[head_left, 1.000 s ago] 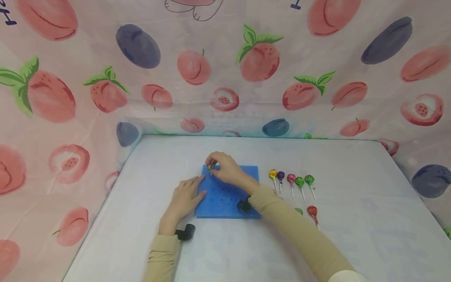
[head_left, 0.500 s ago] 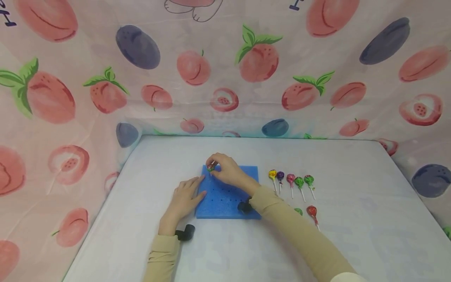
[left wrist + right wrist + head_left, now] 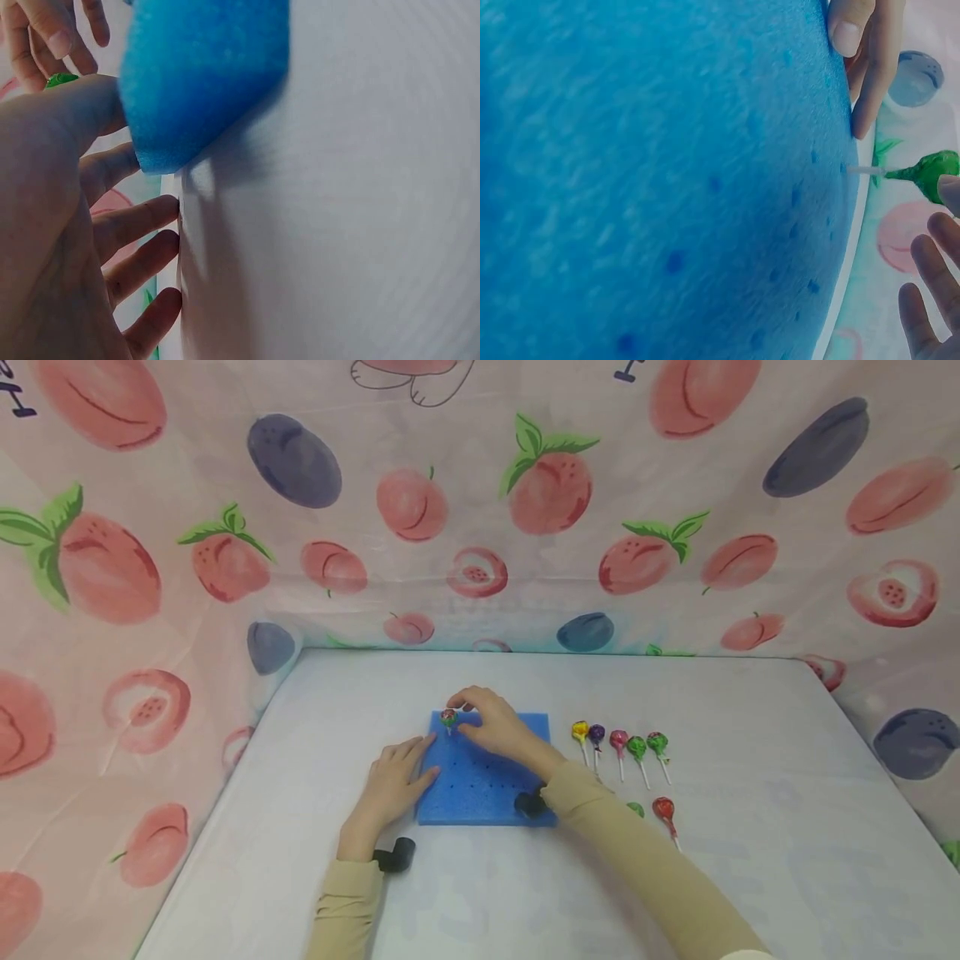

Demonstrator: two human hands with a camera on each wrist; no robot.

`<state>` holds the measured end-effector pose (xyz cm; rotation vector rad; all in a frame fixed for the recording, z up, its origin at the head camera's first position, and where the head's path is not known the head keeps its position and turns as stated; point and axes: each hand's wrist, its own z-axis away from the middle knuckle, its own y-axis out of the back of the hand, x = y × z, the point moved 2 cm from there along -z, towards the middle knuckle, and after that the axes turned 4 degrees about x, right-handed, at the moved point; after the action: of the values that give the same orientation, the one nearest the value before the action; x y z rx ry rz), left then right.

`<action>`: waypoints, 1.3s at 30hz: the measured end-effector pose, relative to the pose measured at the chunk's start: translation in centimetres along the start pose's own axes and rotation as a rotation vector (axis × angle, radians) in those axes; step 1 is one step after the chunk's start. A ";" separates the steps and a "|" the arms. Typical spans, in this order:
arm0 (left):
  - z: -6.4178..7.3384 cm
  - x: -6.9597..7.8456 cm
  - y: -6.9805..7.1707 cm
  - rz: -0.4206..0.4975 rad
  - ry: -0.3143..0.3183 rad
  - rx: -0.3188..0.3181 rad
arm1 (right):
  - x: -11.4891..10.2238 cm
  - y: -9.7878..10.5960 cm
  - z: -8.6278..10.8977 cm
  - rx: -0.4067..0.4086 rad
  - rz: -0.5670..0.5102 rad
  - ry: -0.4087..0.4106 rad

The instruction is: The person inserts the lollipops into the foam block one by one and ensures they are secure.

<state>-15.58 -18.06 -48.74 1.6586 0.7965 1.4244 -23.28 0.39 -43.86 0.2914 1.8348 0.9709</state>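
Note:
A lollipop [image 3: 448, 717] in a green and red wrapper stands upright, its stick in the far left corner of a blue foam block [image 3: 480, 812]. My right hand [image 3: 491, 722] is just right of it, fingers spread around its head without closing on it. In the right wrist view, the thumb overlaps the edge of the green lollipop [image 3: 934, 174], and the other fingers are apart from it. Along the block's left side rests my left hand [image 3: 392, 783], thumb and index fingertip at the edge. The left wrist view shows its other fingers reaching down to the white tabletop beside the block.
Right of the block, several wrapped lollipops lie in a row, among them a yellow one [image 3: 581, 732] and a purple one [image 3: 597, 734]. Nearer lie a red lollipop [image 3: 664, 810] and a green one [image 3: 636, 809] partly behind the right sleeve. Small holes dot the block. A fruit-print cloth [image 3: 480, 460] hangs behind.
My right hand has loosened its hold on the lollipop and drawn slightly to the right; the lollipop stays standing in the block. The left hand has not moved.

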 end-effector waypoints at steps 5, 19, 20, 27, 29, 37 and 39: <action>0.0 0.0 0.0 0.005 0.000 0.005 | 0.7 0.4 0.6 0.002 -0.016 -0.025; -0.1 0.1 -0.1 0.007 0.007 0.000 | 2.0 2.7 3.3 -0.048 -0.050 -0.094; -0.1 0.1 -0.2 0.005 0.007 0.000 | 2.0 2.9 3.5 -0.050 -0.046 -0.093; 0.0 0.2 -0.1 -0.004 0.008 -0.001 | 2.3 4.0 5.0 -0.062 0.019 -0.094; 0.0 0.3 -0.1 -0.005 0.009 -0.003 | 2.5 4.3 5.4 -0.063 0.028 -0.098; -0.1 0.3 0.0 -0.012 0.005 -0.004 | 3.0 5.5 7.5 -0.052 0.001 -0.094; -0.1 0.2 0.0 -0.015 0.004 -0.010 | 3.1 5.8 8.1 -0.045 0.013 -0.092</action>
<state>-15.61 -17.88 -48.64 1.6389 0.8019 1.4197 -19.11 9.88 -43.14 0.3157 1.7277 0.9911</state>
